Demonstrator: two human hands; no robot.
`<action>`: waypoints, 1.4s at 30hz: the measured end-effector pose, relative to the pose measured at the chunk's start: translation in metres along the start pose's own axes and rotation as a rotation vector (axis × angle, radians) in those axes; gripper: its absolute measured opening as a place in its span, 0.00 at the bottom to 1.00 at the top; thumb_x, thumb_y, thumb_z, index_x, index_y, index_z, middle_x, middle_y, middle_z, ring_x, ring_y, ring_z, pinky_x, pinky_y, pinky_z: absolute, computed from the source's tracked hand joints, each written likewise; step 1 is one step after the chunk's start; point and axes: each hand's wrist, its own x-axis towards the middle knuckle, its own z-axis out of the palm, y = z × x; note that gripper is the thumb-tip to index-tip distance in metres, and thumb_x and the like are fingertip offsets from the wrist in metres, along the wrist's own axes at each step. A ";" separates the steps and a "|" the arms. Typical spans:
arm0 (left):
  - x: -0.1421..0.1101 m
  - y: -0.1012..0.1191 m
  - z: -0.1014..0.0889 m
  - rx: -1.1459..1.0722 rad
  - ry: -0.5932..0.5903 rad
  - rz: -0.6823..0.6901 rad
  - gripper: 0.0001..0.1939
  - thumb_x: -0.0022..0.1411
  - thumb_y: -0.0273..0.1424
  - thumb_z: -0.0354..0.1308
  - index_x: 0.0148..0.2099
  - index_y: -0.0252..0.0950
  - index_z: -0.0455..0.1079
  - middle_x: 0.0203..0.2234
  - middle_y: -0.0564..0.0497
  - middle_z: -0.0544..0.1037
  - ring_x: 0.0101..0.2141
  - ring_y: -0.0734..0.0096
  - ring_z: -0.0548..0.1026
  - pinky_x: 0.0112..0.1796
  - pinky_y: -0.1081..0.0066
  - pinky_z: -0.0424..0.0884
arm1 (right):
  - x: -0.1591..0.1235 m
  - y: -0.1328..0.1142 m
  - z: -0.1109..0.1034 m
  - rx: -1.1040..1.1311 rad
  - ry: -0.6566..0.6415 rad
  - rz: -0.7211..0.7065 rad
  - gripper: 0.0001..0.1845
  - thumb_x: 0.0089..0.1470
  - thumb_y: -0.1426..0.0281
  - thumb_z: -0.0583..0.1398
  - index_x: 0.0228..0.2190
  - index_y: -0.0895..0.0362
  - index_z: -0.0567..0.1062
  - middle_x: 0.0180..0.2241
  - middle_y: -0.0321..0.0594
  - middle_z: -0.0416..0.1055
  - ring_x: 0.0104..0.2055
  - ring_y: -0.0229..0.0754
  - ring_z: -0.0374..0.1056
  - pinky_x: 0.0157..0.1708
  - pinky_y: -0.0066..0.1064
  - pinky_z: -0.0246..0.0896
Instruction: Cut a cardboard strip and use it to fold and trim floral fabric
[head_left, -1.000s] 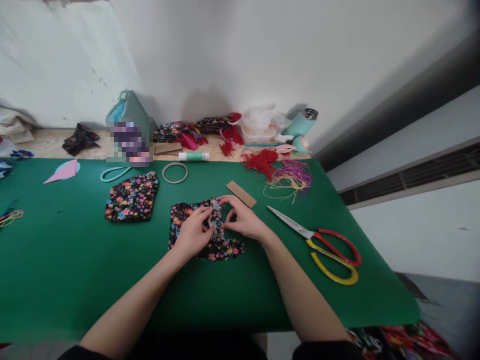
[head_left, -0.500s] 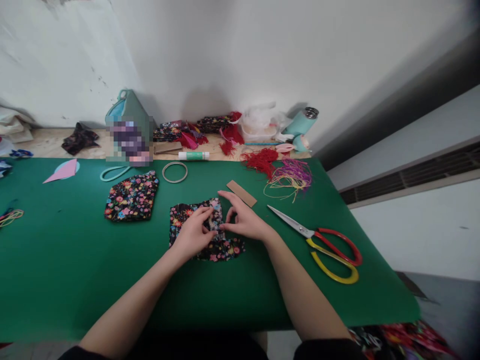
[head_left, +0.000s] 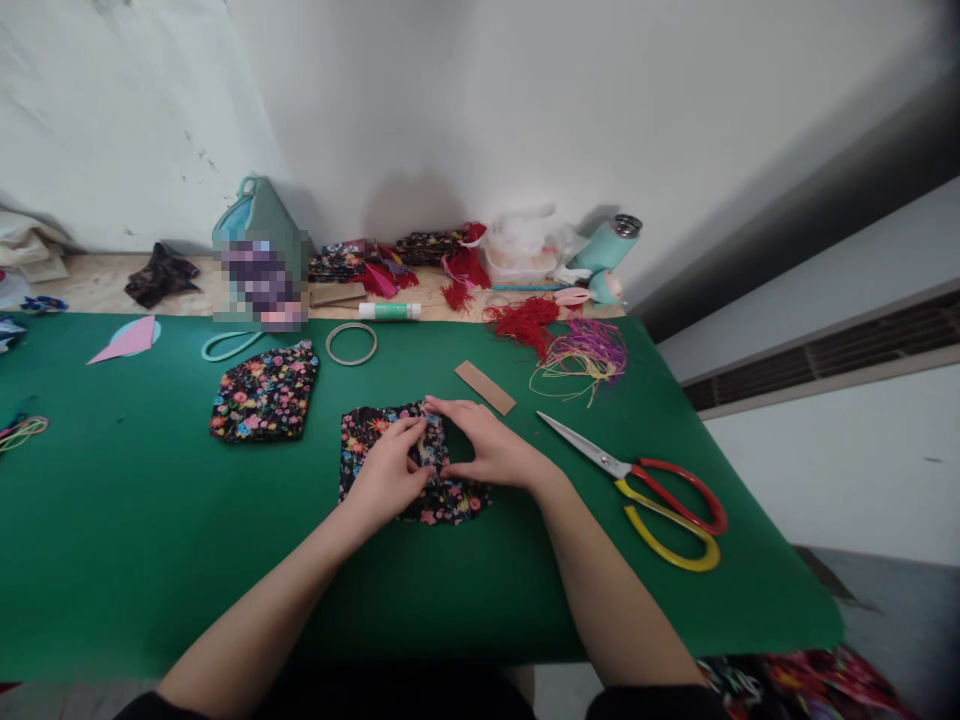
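Observation:
A piece of black floral fabric (head_left: 364, 432) lies on the table before me, its right part folded over with a pale strip of the underside showing. My left hand (head_left: 390, 468) rests on it, fingers bent and thumb and fingertips pressed against the fold. On the right edge of the fold is my right hand (head_left: 491, 445), its forefinger at the upper end and its thumb lower down, gripping the edge between them. Partly under my hands, the lower flap spreads out toward the right. A brown card strip (head_left: 485, 388) lies just beyond my right hand.
Large scissors (head_left: 630, 480) with red and yellow handles lie at right. A stack of floral fabric (head_left: 266, 392), a ring (head_left: 351, 344) and a glue stick (head_left: 389, 311) are farther back. Red threads (head_left: 525, 322), purple threads (head_left: 589, 350) and a bottle (head_left: 611, 243) stand near the wall.
My right forefinger has come left onto the top of the fold, and the right hand has closed in on its edge. The left hand stays nearly still.

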 end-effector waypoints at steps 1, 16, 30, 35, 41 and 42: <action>0.000 0.000 0.000 0.007 -0.001 0.002 0.31 0.51 0.19 0.57 0.58 0.36 0.61 0.58 0.40 0.60 0.22 0.82 0.73 0.33 0.68 0.76 | 0.000 0.000 0.000 -0.008 -0.006 0.003 0.51 0.43 0.68 0.67 0.62 0.49 0.46 0.61 0.46 0.53 0.61 0.51 0.52 0.57 0.48 0.50; 0.006 -0.004 0.003 0.071 0.008 0.063 0.31 0.52 0.20 0.57 0.59 0.34 0.59 0.58 0.39 0.59 0.23 0.83 0.72 0.37 0.67 0.75 | -0.002 -0.003 0.000 -0.105 -0.077 0.100 0.52 0.46 0.65 0.64 0.63 0.47 0.39 0.64 0.45 0.46 0.66 0.52 0.39 0.59 0.52 0.42; 0.013 0.003 0.007 0.099 0.017 0.121 0.30 0.51 0.18 0.55 0.58 0.34 0.61 0.57 0.39 0.60 0.22 0.83 0.72 0.37 0.68 0.75 | -0.004 0.001 -0.001 -0.129 -0.065 0.134 0.51 0.47 0.67 0.63 0.63 0.46 0.38 0.64 0.44 0.45 0.66 0.52 0.38 0.59 0.53 0.43; 0.011 0.000 0.005 0.105 -0.001 0.076 0.30 0.52 0.20 0.56 0.59 0.32 0.60 0.58 0.38 0.59 0.23 0.81 0.73 0.38 0.66 0.75 | -0.004 0.001 -0.002 -0.133 -0.075 0.143 0.52 0.46 0.66 0.64 0.63 0.47 0.38 0.65 0.44 0.44 0.66 0.53 0.38 0.59 0.53 0.43; 0.006 0.000 0.003 0.140 0.017 0.093 0.31 0.52 0.22 0.56 0.60 0.37 0.60 0.58 0.41 0.61 0.26 0.79 0.74 0.39 0.67 0.74 | -0.004 0.002 -0.001 -0.140 -0.071 0.131 0.52 0.47 0.66 0.63 0.63 0.47 0.38 0.65 0.44 0.44 0.66 0.52 0.39 0.59 0.52 0.43; 0.005 0.001 0.003 0.171 0.040 0.121 0.31 0.52 0.23 0.57 0.59 0.36 0.60 0.57 0.42 0.62 0.30 0.74 0.76 0.42 0.65 0.73 | -0.004 0.002 -0.001 -0.143 -0.070 0.131 0.52 0.47 0.66 0.63 0.63 0.47 0.38 0.65 0.44 0.45 0.66 0.52 0.39 0.59 0.52 0.43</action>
